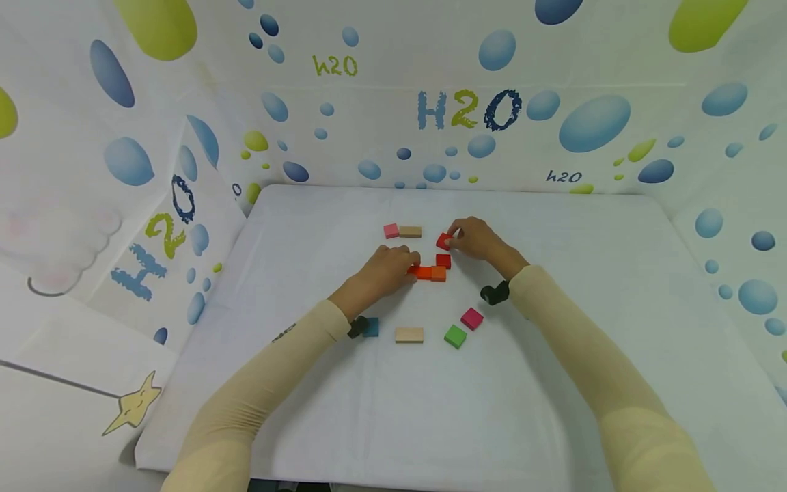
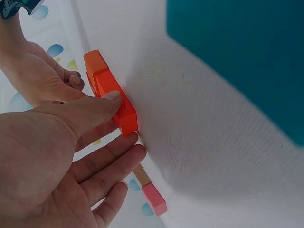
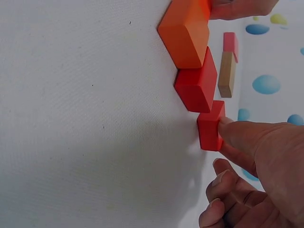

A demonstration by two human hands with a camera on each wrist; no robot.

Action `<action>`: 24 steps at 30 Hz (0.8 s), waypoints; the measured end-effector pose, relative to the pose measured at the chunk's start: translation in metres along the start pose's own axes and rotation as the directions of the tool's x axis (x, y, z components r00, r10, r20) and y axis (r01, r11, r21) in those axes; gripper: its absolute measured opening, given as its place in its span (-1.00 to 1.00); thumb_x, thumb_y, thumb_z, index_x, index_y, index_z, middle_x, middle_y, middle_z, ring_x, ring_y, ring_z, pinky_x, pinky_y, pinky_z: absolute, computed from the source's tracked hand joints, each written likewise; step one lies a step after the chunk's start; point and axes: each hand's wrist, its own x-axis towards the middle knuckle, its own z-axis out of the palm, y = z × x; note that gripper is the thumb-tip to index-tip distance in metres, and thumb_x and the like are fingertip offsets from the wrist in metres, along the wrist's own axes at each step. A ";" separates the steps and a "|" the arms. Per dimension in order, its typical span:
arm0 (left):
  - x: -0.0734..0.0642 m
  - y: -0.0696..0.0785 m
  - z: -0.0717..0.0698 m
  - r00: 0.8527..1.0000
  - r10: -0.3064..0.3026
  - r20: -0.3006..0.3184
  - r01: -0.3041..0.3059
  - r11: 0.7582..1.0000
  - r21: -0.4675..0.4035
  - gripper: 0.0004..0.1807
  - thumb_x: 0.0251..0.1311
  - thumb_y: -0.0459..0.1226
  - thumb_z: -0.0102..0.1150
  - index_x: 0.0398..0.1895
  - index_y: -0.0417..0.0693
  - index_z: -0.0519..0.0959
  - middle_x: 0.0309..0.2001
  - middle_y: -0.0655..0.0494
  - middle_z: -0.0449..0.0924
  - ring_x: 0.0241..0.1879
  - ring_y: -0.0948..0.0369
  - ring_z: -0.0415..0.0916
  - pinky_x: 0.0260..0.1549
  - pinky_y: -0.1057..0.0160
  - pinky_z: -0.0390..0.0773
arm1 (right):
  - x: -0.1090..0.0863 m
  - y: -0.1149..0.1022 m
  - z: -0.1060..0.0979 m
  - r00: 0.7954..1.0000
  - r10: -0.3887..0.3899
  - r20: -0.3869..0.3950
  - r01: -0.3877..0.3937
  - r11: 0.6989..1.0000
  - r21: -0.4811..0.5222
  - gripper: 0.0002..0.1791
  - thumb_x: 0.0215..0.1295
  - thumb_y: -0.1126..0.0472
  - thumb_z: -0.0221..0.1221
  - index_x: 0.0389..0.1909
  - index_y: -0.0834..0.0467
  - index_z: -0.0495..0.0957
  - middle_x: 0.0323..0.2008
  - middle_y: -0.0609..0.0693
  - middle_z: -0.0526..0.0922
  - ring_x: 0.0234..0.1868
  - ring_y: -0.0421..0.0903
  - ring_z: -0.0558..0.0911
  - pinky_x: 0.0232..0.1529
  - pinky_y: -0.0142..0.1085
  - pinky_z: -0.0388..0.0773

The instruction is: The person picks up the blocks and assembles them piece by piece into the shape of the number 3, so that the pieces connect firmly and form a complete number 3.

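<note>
On the white table, my left hand (image 1: 386, 268) pinches a long orange-red block (image 2: 117, 105) between thumb and index finger, its other fingers spread. Against that block's right end sits a smaller orange block (image 1: 438, 274). A red block (image 1: 443, 261) stands just behind the orange one, right up against it in the right wrist view. My right hand (image 1: 476, 238) holds another red block (image 3: 210, 127) between thumb and index finger. This second red block is slightly turned, a small distance beyond the first, with the other fingers curled beside it.
Farther back lie a pink block (image 1: 391, 231) and a plain wooden block (image 1: 410, 231), end to end. Nearer are a blue block (image 1: 371, 326) by the left wrist, another wooden block (image 1: 409, 335), a green block (image 1: 456, 336) and a crimson block (image 1: 472, 318).
</note>
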 end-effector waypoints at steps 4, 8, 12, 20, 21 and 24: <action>-0.001 0.000 -0.001 1.000 0.002 0.003 -0.002 1.000 -0.002 -0.58 0.40 -0.08 0.37 0.25 0.02 0.63 0.07 0.01 0.70 0.13 0.09 0.60 0.31 -0.05 0.48 | 0.001 0.000 0.001 1.000 -0.007 0.004 0.007 1.000 0.003 -0.63 0.57 0.13 0.20 0.25 0.23 0.58 0.07 0.23 0.61 0.07 0.13 0.55 0.08 -0.09 0.65; -0.001 0.001 -0.002 1.000 0.000 0.007 0.000 1.000 -0.004 -0.59 0.41 -0.09 0.37 0.24 0.01 0.63 0.07 0.00 0.70 0.12 0.09 0.60 0.31 -0.05 0.48 | 0.002 0.000 0.003 1.000 -0.012 0.008 0.012 1.000 0.000 -0.62 0.56 0.12 0.21 0.24 0.22 0.59 0.06 0.22 0.62 0.07 0.12 0.55 0.09 -0.10 0.66; -0.002 0.001 -0.003 1.000 -0.001 0.008 0.001 1.000 -0.003 -0.59 0.40 -0.10 0.37 0.24 0.00 0.63 0.06 0.00 0.70 0.12 0.09 0.59 0.30 -0.05 0.49 | 0.002 -0.001 0.004 1.000 -0.007 0.013 0.007 1.000 -0.001 -0.62 0.55 0.11 0.22 0.24 0.22 0.59 0.06 0.21 0.62 0.08 0.11 0.55 0.11 -0.10 0.66; -0.003 0.000 -0.002 1.000 0.006 0.004 -0.006 1.000 -0.009 -0.59 0.41 -0.09 0.36 0.24 0.00 0.63 0.06 0.00 0.69 0.12 0.08 0.59 0.30 -0.04 0.48 | 0.001 -0.004 0.006 1.000 -0.020 0.010 0.020 1.000 0.010 -0.63 0.55 0.11 0.24 0.21 0.23 0.60 0.01 0.20 0.62 0.04 0.10 0.55 0.07 -0.11 0.64; -0.003 0.000 -0.002 1.000 0.007 0.005 -0.007 1.000 -0.008 -0.59 0.42 -0.09 0.36 0.24 0.00 0.63 0.06 0.00 0.69 0.12 0.08 0.59 0.30 -0.04 0.48 | 0.001 -0.004 0.006 1.000 -0.020 0.009 0.020 1.000 0.014 -0.63 0.54 0.10 0.24 0.20 0.23 0.60 0.01 0.20 0.62 0.04 0.10 0.54 0.08 -0.10 0.64; -0.002 0.000 -0.002 1.000 0.005 0.010 -0.005 1.000 -0.008 -0.59 0.42 -0.09 0.35 0.24 0.00 0.62 0.07 0.00 0.69 0.13 0.08 0.58 0.31 -0.05 0.48 | 0.000 -0.005 0.006 1.000 -0.021 0.010 0.021 1.000 0.021 -0.64 0.55 0.09 0.24 0.19 0.23 0.60 0.02 0.20 0.62 0.06 0.10 0.54 0.10 -0.09 0.62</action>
